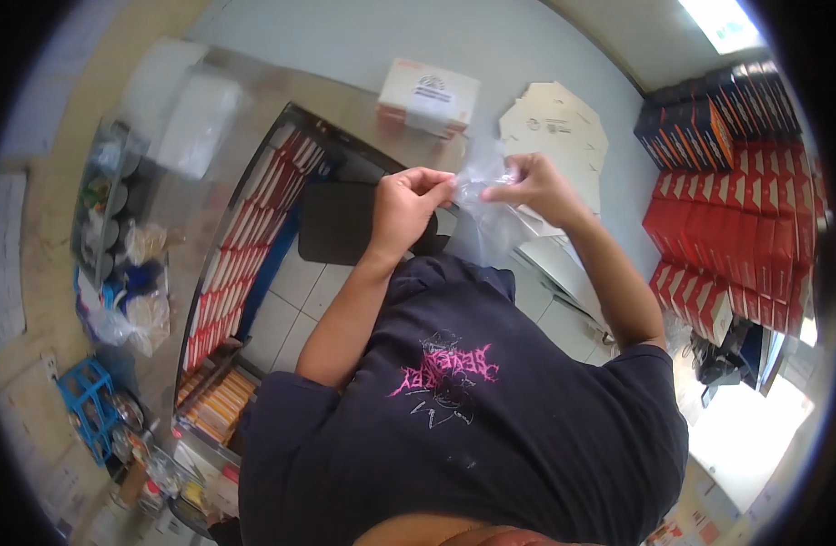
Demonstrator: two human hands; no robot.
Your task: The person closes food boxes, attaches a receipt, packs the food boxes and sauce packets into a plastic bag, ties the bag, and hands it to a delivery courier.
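Clear plastic (486, 227): crumpled, held up between both hands, nearer the wearer than the white box (427, 96).
Left hand (402, 211): nearer the wearer than the box; thumb and index finger pinch the plastic.
Right hand (545, 191): right of the box and nearer the wearer; thumb and bent fingers pinch the plastic.
Cream card (559, 127): lying flat, right of the box.
Red boxes (736, 232): stacked in rows, far right of the box.
Red-and-white packs (245, 241): in rows, left of the box.

The bag (487, 229) is smooth, glossy plastic
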